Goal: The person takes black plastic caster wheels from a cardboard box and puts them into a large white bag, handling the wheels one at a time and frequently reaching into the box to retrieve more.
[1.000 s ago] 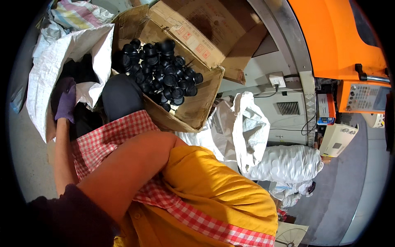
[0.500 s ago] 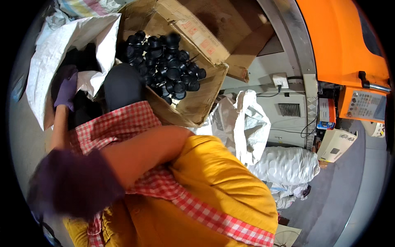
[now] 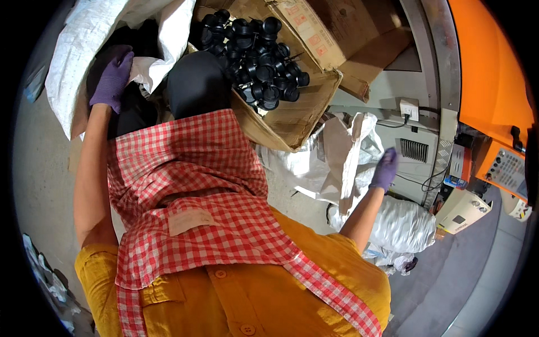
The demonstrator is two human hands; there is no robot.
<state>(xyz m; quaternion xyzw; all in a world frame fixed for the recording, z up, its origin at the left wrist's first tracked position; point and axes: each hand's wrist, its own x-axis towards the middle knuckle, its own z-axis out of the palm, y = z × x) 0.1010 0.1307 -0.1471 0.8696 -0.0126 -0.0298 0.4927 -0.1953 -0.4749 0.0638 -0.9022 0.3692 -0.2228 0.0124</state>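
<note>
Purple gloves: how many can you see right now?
2. One is on the left hand, at the left white sack; the other is on the right hand, by the right white sack. Any inside the sacks would be hidden.

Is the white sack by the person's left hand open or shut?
Open: the edges of the white sack stand spread apart, and something dark shows between them, beside the left hand.

Orange machine (image 3: 488,67); white socket box (image 3: 409,106) above dark vent (image 3: 414,150).
</note>
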